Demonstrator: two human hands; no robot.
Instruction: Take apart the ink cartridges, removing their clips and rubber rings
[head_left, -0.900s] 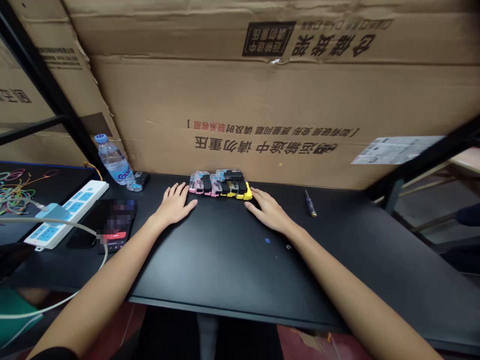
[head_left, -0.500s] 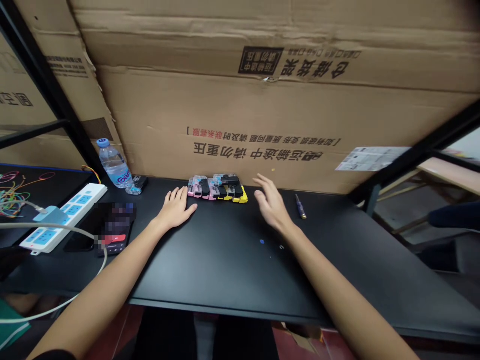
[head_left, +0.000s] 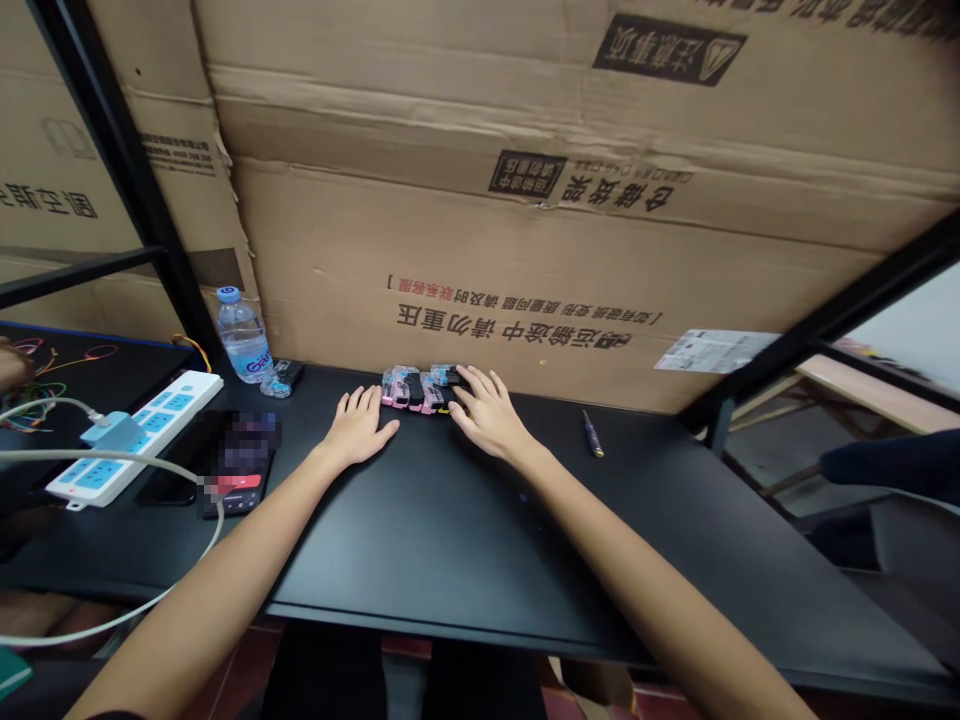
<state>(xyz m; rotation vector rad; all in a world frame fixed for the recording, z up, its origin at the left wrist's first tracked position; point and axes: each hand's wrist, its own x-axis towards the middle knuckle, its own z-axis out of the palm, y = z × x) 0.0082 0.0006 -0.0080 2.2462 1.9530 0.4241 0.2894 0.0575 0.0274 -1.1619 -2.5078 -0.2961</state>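
A cluster of small ink cartridges (head_left: 411,387), pink, black and clear blue, sits at the back of the black table (head_left: 450,530) against the cardboard wall. My left hand (head_left: 358,427) lies flat and open on the table just left of the cluster, fingertips near the pink ones. My right hand (head_left: 486,411) rests over the right end of the cluster with fingers spread, covering the cartridges there. Whether it grips any of them is hidden.
A water bottle (head_left: 244,336) and a small dark device (head_left: 283,376) stand at the back left. A white power strip (head_left: 135,432), a phone (head_left: 236,462) and a white cable (head_left: 112,620) lie left. A small screwdriver (head_left: 592,435) lies right. Large cardboard boxes (head_left: 525,220) close the back.
My right hand lifted from the table beside the cartridges, swung right, then came back left and down onto the right end of the cluster. The camera tilted upward. My left hand stayed put.
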